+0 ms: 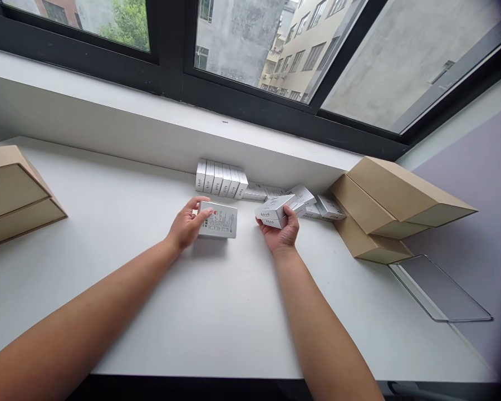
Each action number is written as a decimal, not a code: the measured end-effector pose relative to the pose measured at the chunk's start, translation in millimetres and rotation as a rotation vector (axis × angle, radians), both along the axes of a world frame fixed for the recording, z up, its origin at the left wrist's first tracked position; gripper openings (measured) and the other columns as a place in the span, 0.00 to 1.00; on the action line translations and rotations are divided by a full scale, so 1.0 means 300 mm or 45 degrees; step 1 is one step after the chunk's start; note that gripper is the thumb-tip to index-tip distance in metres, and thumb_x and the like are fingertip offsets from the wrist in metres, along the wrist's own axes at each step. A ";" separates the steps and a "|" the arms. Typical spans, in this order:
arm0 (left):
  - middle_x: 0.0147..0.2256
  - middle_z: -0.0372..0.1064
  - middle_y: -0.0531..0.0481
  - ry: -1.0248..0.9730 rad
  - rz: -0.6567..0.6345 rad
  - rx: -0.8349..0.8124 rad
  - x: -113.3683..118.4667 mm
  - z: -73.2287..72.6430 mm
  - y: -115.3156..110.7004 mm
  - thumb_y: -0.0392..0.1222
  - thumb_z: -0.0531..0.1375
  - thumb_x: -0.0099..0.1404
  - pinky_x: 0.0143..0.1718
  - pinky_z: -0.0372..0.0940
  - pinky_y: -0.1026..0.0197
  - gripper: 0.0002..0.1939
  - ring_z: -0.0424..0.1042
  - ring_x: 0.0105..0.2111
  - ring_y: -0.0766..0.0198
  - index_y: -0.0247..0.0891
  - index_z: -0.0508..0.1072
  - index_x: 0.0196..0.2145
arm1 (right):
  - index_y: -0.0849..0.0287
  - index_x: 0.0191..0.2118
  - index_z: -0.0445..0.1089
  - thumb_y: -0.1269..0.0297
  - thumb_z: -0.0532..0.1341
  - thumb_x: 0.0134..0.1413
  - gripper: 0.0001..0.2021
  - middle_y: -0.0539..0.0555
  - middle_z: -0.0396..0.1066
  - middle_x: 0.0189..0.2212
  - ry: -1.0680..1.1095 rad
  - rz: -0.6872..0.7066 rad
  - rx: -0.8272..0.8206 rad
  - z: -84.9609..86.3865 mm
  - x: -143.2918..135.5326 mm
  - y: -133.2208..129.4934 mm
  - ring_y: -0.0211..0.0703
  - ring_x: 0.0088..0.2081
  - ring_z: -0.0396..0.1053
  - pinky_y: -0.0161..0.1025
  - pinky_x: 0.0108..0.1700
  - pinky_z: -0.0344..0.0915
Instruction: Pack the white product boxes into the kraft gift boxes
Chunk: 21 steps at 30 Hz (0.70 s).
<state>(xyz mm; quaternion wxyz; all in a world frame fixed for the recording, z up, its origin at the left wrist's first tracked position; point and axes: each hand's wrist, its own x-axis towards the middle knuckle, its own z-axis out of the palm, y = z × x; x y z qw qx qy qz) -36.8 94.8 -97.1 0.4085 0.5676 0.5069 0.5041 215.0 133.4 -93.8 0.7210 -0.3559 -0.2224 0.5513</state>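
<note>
My left hand (188, 224) grips the left end of a small silver-white box (220, 220), its printed face turned up, above the white table. Two more such boxes (271, 211), one on top of the other, are held in my right hand (283, 231), fingers around their right side. Behind my hands, a row of several upright boxes (221, 179) stands against the wall below the window. To the right of that row, several loose boxes (329, 208) lie flat or tilted, partly hidden by the held pair.
Brown cartons (392, 206) are stacked at the right, beside a thin metal wire frame (442, 321) near the wall. More brown cartons (16, 195) stand at the left edge of the white table (217, 323). A dark-framed window (250, 94) runs along the back.
</note>
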 end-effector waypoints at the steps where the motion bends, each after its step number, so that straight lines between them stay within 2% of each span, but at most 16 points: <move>1: 0.41 0.71 0.51 0.046 -0.049 -0.041 -0.004 0.002 0.001 0.58 0.58 0.65 0.37 0.71 0.55 0.19 0.75 0.36 0.59 0.49 0.71 0.50 | 0.52 0.43 0.71 0.57 0.68 0.44 0.18 0.48 0.74 0.40 -0.009 -0.029 0.006 -0.002 -0.004 0.001 0.45 0.42 0.73 0.45 0.37 0.76; 4: 0.47 0.71 0.47 0.346 -0.055 -0.067 -0.026 0.010 0.009 0.61 0.55 0.66 0.42 0.71 0.49 0.20 0.75 0.39 0.53 0.47 0.76 0.45 | 0.53 0.41 0.71 0.57 0.68 0.44 0.16 0.48 0.74 0.39 -0.029 -0.070 0.008 -0.006 -0.009 0.004 0.44 0.41 0.72 0.43 0.36 0.76; 7: 0.59 0.64 0.42 0.628 -0.065 0.088 -0.054 0.010 0.014 0.63 0.56 0.64 0.54 0.65 0.40 0.25 0.68 0.55 0.43 0.49 0.74 0.52 | 0.53 0.41 0.71 0.57 0.68 0.44 0.17 0.48 0.73 0.38 -0.025 -0.070 -0.015 -0.006 -0.007 0.007 0.44 0.40 0.72 0.42 0.35 0.76; 9: 0.62 0.61 0.41 0.728 -0.230 0.193 -0.066 0.005 0.012 0.63 0.65 0.55 0.59 0.60 0.37 0.38 0.59 0.63 0.39 0.49 0.68 0.60 | 0.53 0.42 0.71 0.57 0.68 0.43 0.17 0.48 0.73 0.38 -0.021 -0.069 -0.026 -0.006 -0.005 0.007 0.44 0.40 0.72 0.42 0.35 0.76; 10: 0.61 0.62 0.40 0.764 -0.316 0.229 -0.068 0.003 0.010 0.61 0.69 0.49 0.59 0.60 0.36 0.44 0.57 0.64 0.37 0.49 0.66 0.62 | 0.52 0.42 0.71 0.57 0.68 0.43 0.17 0.48 0.73 0.38 -0.027 -0.063 -0.027 -0.005 -0.005 0.008 0.44 0.40 0.72 0.42 0.35 0.76; 12: 0.57 0.67 0.40 0.779 -0.389 0.275 -0.066 0.003 0.005 0.55 0.74 0.42 0.58 0.62 0.37 0.47 0.59 0.62 0.36 0.47 0.67 0.60 | 0.52 0.41 0.70 0.57 0.67 0.44 0.16 0.47 0.73 0.37 -0.051 -0.043 -0.022 -0.006 -0.005 0.008 0.43 0.40 0.72 0.42 0.35 0.75; 14: 0.54 0.69 0.41 0.678 -0.334 0.308 -0.060 0.010 0.001 0.51 0.73 0.44 0.57 0.63 0.41 0.41 0.64 0.58 0.40 0.46 0.70 0.56 | 0.52 0.41 0.69 0.57 0.67 0.45 0.15 0.47 0.73 0.37 -0.070 -0.036 -0.016 -0.008 -0.006 0.009 0.43 0.39 0.72 0.41 0.35 0.75; 16: 0.49 0.72 0.44 0.488 -0.206 0.324 -0.054 0.023 -0.001 0.52 0.69 0.52 0.55 0.64 0.46 0.28 0.69 0.52 0.47 0.44 0.74 0.49 | 0.53 0.40 0.69 0.57 0.68 0.45 0.15 0.47 0.72 0.36 -0.075 -0.041 -0.022 -0.009 -0.008 0.010 0.43 0.39 0.72 0.41 0.35 0.75; 18: 0.40 0.74 0.48 0.288 -0.068 0.346 -0.050 0.038 0.000 0.53 0.64 0.59 0.51 0.65 0.51 0.15 0.71 0.44 0.54 0.42 0.76 0.39 | 0.53 0.39 0.69 0.57 0.68 0.44 0.16 0.47 0.72 0.36 -0.078 -0.039 -0.026 -0.008 -0.009 0.010 0.43 0.39 0.72 0.42 0.36 0.75; 19: 0.35 0.73 0.50 0.191 -0.017 0.353 -0.049 0.044 0.002 0.53 0.63 0.61 0.48 0.65 0.54 0.13 0.71 0.39 0.58 0.41 0.76 0.34 | 0.53 0.39 0.69 0.57 0.68 0.44 0.16 0.47 0.71 0.36 -0.081 -0.035 -0.023 -0.007 -0.011 0.009 0.42 0.39 0.71 0.41 0.36 0.75; 21: 0.27 0.68 0.53 -0.011 0.050 0.341 -0.047 0.054 0.006 0.53 0.63 0.62 0.39 0.64 0.59 0.14 0.67 0.31 0.63 0.40 0.72 0.27 | 0.53 0.39 0.69 0.57 0.68 0.44 0.15 0.47 0.71 0.36 -0.092 -0.025 -0.013 -0.004 -0.013 0.007 0.41 0.38 0.71 0.41 0.36 0.74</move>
